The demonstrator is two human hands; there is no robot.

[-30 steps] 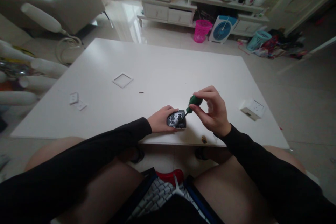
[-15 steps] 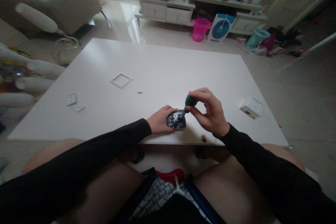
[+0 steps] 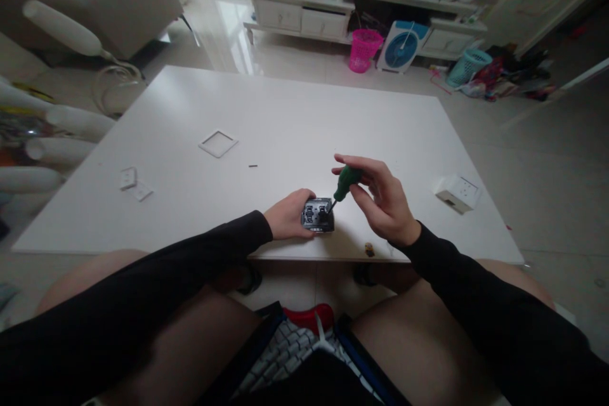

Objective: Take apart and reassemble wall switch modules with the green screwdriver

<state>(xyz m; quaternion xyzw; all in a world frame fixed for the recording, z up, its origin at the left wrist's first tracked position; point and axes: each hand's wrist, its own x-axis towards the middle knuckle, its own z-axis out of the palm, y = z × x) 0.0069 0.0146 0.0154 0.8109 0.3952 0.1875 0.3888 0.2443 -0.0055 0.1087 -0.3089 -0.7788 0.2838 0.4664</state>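
Note:
My left hand (image 3: pixel 291 216) grips the left side of a black-and-grey wall switch module (image 3: pixel 317 216) on the table near its front edge. Its inner face with dark mechanisms points up. A green-handled screwdriver (image 3: pixel 346 183) is in my right hand (image 3: pixel 383 200), the handle resting between thumb and fingers, with the index finger stretched out along the top. The thin shaft slants down to the left, its tip at the module's right part; whether it sits on a screw is too small to tell. Just right of the module, at the table edge, lies a small brownish-gold piece (image 3: pixel 369 249).
The white table (image 3: pixel 304 120) bears a square white frame (image 3: pixel 218 143), a short thin dark strip (image 3: pixel 253 166), two small white plates (image 3: pixel 136 184) at left and a white socket box (image 3: pixel 457 193) at right. Beyond stand a pink basket (image 3: pixel 364 51) and a blue-white fan (image 3: pixel 402 45).
My right hand's fingers have loosened and extended on the screwdriver handle, which leans more to the right. The left hand keeps its hold on the switch module.

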